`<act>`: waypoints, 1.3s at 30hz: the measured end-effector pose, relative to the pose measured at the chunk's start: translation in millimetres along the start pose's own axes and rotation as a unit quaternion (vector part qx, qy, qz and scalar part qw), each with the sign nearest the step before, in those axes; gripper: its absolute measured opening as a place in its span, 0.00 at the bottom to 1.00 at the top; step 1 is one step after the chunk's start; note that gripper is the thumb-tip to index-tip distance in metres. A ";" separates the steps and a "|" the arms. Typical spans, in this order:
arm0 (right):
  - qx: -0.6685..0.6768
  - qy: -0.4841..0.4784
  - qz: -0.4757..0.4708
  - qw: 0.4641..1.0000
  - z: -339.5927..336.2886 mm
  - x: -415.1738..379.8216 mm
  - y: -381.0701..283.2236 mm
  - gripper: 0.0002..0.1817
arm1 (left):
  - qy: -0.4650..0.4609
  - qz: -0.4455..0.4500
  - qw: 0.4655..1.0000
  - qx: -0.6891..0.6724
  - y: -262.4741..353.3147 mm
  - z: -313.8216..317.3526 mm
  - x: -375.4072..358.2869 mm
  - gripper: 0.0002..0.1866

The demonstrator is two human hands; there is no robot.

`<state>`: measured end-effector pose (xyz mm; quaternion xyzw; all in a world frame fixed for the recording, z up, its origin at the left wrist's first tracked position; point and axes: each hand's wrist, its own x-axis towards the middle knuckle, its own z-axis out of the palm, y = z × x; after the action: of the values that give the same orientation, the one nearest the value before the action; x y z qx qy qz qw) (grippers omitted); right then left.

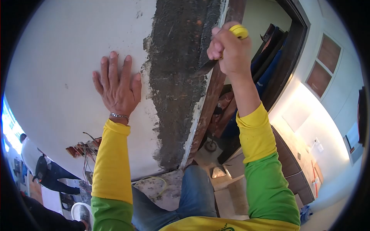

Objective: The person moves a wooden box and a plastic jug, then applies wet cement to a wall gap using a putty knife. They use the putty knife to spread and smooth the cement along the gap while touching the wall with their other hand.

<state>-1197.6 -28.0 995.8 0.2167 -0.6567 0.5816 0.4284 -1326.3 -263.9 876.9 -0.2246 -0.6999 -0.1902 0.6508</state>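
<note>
My left hand [117, 88] lies flat on the white wall [69, 50], fingers spread, left of the ragged edge of a rough dark grey strip [173, 73] where the smooth finish is gone. My right hand [233, 48] is closed around a scraper with a yellow handle [239, 31]. Its dark metal blade [207, 68] points down and left, with the tip over the grey strip near the door frame [212, 96]. My fingers hide the middle of the handle.
Loose wires hang from a broken wall opening [83, 148] below my left hand. A yellowish hose [163, 188] curls on the dusty floor. Through the doorway are dark and blue stacked items [269, 65]. A person [42, 165] stands at the far left, near a white bucket [81, 211].
</note>
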 end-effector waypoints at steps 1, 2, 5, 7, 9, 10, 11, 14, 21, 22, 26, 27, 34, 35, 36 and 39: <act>-0.022 0.003 0.005 1.000 -2.8 -2.8 5.4 0.09 | 0.007 0.003 1.000 -0.005 0.3 -1.2 -2.1 0.25; -0.031 0.017 0.060 0.998 5.3 -12.5 15.3 0.09 | 0.005 0.002 1.000 -0.008 1.0 -3.2 -3.6 0.25; -0.057 0.003 0.061 0.997 8.6 -22.1 15.4 0.09 | -0.005 -0.002 1.000 -0.014 0.7 -7.1 -3.2 0.25; -0.037 0.003 0.057 0.998 10.9 -19.0 13.7 0.08 | -0.014 -0.011 1.000 -0.014 1.2 -6.8 0.4 0.25; 0.012 0.034 0.035 0.999 8.7 -14.5 5.8 0.08 | -0.013 -0.011 1.000 -0.015 1.4 -7.1 0.0 0.24; 0.043 0.013 0.013 0.999 6.5 -10.0 1.6 0.09 | -0.012 -0.009 1.000 -0.016 0.9 -6.8 0.2 0.24; 0.044 0.013 0.013 0.999 5.3 -8.2 -1.1 0.09 | -0.012 -0.010 1.000 -0.015 0.8 -6.2 -0.4 0.24; -0.028 0.042 0.057 0.997 -0.1 -6.9 12.4 0.09 | -0.001 -0.008 1.000 -0.024 -0.1 -5.2 0.4 0.24; -0.008 0.007 0.076 0.997 0.7 -6.3 24.0 0.08 | -0.015 -0.005 1.000 -0.015 0.9 -8.9 0.9 0.24; -0.006 0.004 0.065 0.998 2.0 -7.7 22.8 0.08 | -0.023 -0.006 1.000 -0.010 0.6 -10.3 3.1 0.24; -0.120 0.000 0.091 0.989 7.8 -14.3 11.0 0.08 | 0.016 0.016 0.999 -0.031 -1.4 -9.0 3.3 0.24; -0.121 -0.009 0.090 0.988 8.3 -15.4 10.5 0.09 | 0.016 0.018 0.999 -0.035 -0.9 -9.9 3.6 0.24; -0.094 -0.032 0.071 0.993 8.3 -18.3 8.2 0.09 | 0.014 0.017 0.999 -0.036 0.6 -15.7 4.9 0.24; -0.076 -0.032 0.082 0.993 6.7 -18.6 8.5 0.10 | 0.008 0.018 0.999 -0.035 0.4 -15.7 4.4 0.25; -0.057 -0.033 0.095 0.993 5.8 -19.0 8.5 0.10 | 0.000 0.018 0.999 -0.034 -0.2 -15.5 4.1 0.25; -0.048 -0.030 0.089 0.994 2.9 -21.8 7.5 0.10 | -0.005 0.018 0.999 -0.032 0.0 -15.9 3.8 0.25</act>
<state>-1192.7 -33.7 973.8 0.1538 -0.7128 0.5789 0.3649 -1313.4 -272.5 882.0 -0.2585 -0.6928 -0.1993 0.6430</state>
